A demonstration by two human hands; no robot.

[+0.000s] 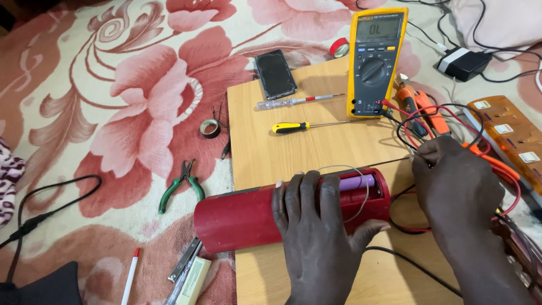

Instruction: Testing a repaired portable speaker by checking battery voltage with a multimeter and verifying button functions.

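The left hand is gripping the red speaker overhanging the counter edge (left side); the right hand is pinching a probe, wires crowding behind.

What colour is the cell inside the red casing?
Purple cylindrical cell in the red casing; head view.

Light wooden board at centre frame, laid over floral pink-and-cream carpet filling left and top; even lighting.
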